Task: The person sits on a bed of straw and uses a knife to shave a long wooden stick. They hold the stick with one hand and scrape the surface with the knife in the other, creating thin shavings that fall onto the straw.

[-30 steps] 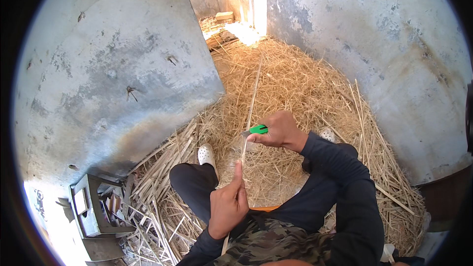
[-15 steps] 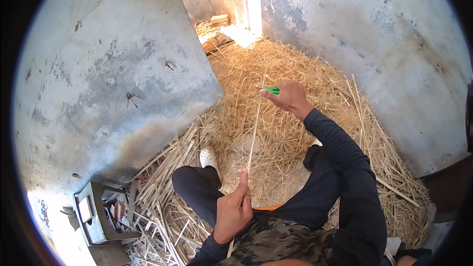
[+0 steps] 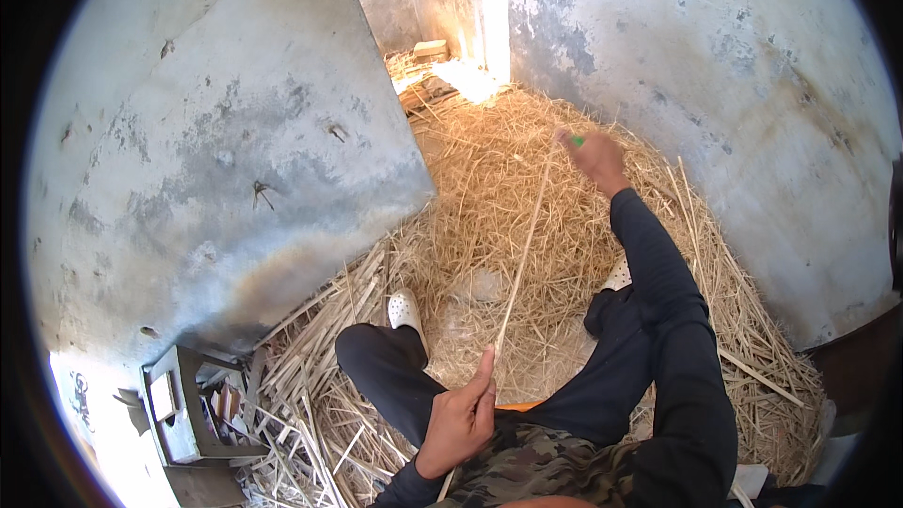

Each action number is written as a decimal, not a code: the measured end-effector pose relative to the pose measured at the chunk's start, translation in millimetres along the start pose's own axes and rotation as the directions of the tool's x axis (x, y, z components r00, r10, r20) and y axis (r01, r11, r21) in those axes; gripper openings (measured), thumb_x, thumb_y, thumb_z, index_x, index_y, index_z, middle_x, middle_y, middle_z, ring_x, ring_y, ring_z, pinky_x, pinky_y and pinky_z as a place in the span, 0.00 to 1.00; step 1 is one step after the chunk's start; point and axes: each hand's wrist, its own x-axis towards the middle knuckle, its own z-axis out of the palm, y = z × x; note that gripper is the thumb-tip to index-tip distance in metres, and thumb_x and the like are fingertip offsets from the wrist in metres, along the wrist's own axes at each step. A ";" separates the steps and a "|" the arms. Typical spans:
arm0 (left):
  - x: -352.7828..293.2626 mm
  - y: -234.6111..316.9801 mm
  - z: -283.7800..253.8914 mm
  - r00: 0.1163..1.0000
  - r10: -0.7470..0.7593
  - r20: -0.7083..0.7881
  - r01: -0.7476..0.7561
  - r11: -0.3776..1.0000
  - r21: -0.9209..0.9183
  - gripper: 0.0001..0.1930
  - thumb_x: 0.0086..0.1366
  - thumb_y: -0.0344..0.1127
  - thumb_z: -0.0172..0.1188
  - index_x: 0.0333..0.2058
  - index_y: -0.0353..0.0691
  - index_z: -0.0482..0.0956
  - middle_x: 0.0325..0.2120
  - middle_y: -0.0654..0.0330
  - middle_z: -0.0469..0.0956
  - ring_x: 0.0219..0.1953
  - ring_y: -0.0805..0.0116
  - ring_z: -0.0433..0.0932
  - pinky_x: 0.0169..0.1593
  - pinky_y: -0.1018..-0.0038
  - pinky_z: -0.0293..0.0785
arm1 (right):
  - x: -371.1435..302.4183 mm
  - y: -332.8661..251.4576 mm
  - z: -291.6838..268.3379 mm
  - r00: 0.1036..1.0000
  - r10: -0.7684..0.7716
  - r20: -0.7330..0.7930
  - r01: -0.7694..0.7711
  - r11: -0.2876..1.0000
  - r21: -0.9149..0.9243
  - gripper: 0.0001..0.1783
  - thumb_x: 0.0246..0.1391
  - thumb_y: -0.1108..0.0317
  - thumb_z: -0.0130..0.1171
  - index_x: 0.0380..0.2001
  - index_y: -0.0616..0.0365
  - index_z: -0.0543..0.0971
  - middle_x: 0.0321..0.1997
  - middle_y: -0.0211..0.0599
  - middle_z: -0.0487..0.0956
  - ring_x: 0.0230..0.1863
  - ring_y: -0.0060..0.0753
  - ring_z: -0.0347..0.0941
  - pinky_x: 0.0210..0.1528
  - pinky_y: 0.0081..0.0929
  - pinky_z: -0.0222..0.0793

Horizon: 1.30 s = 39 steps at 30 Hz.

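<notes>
A thin pale straw stalk [image 3: 523, 249] runs taut up the centre frame — lower end pinched by the left hand [image 3: 458, 419], upper end gripped with a green tool [image 3: 576, 140] in the right hand [image 3: 594, 156] above the straw heap [image 3: 470, 179].

l hand [image 3: 461, 419] pinches straw strip [image 3: 523, 254] | r hand [image 3: 594, 156] holds far end

Weathered grey walls [image 3: 235, 132], straw-strewn floor [image 3: 489, 169]

Straw heap [image 3: 527, 188], grey walls [image 3: 216, 160], small box [image 3: 179, 404]
</notes>
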 end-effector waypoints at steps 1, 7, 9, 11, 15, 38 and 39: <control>-5.0 -1.5 1.3 1.000 0.008 0.001 -0.008 0.998 -0.065 0.25 0.66 0.26 0.51 0.63 0.35 0.64 0.20 0.54 0.74 0.18 0.63 0.74 0.27 0.74 0.70 | 8.1 17.0 -2.6 0.987 0.163 -0.001 -0.163 0.986 0.024 0.42 0.53 0.20 0.36 0.06 0.45 0.57 0.09 0.17 0.51 0.11 0.18 0.44 0.15 0.24 0.38; 15.8 -32.3 -7.4 0.977 -0.195 0.090 0.181 0.525 -0.832 0.28 0.73 0.31 0.44 0.69 0.41 0.50 0.17 0.71 0.57 0.18 0.83 0.55 0.23 0.84 0.55 | -42.1 -27.5 -24.4 0.989 -0.146 0.000 0.143 0.969 0.204 0.41 0.53 0.22 0.41 0.05 0.44 0.55 0.08 0.15 0.49 0.09 0.19 0.41 0.15 0.24 0.33; 28.3 -31.9 -4.2 0.982 -0.167 0.091 0.160 0.463 -0.872 0.27 0.73 0.31 0.44 0.69 0.40 0.51 0.17 0.71 0.57 0.18 0.83 0.55 0.23 0.84 0.54 | -84.7 -69.0 -13.0 0.925 -0.379 -0.017 0.373 0.902 0.216 0.42 0.51 0.20 0.41 0.04 0.44 0.58 0.06 0.16 0.51 0.08 0.19 0.43 0.12 0.24 0.33; 35.4 -27.9 -1.9 0.984 -0.151 0.096 0.154 0.442 -0.884 0.27 0.73 0.31 0.45 0.69 0.40 0.51 0.17 0.70 0.58 0.17 0.83 0.55 0.22 0.83 0.54 | -128.7 -111.5 -24.9 0.822 -0.568 0.044 0.534 0.796 0.285 0.43 0.48 0.18 0.43 0.04 0.46 0.65 0.05 0.17 0.54 0.07 0.19 0.47 0.10 0.25 0.37; 34.7 -20.1 1.1 0.984 -0.154 0.085 0.156 0.540 -0.827 0.28 0.73 0.33 0.47 0.69 0.41 0.51 0.17 0.72 0.58 0.18 0.84 0.56 0.23 0.84 0.54 | -126.8 -108.8 -16.3 0.819 -0.568 0.075 0.552 0.817 0.167 0.44 0.46 0.17 0.43 0.04 0.48 0.71 0.03 0.20 0.58 0.06 0.20 0.54 0.09 0.25 0.44; 26.4 1.8 -7.9 0.990 -0.127 -0.056 0.107 0.954 -0.281 0.26 0.70 0.27 0.48 0.65 0.35 0.59 0.28 0.64 0.74 0.30 0.82 0.65 0.34 0.82 0.66 | -105.7 -107.6 -5.5 0.865 -0.478 0.152 0.460 0.877 0.140 0.45 0.48 0.18 0.41 0.05 0.49 0.70 0.03 0.24 0.59 0.06 0.24 0.55 0.10 0.28 0.49; 24.5 -1.7 -6.6 0.990 -0.102 -0.097 0.075 0.967 -0.242 0.26 0.69 0.27 0.48 0.65 0.35 0.60 0.27 0.62 0.75 0.28 0.80 0.65 0.33 0.82 0.66 | -131.5 -119.9 -4.4 0.816 -0.567 0.112 0.539 0.817 0.204 0.45 0.49 0.19 0.39 0.04 0.49 0.70 0.02 0.24 0.59 0.06 0.25 0.57 0.09 0.28 0.50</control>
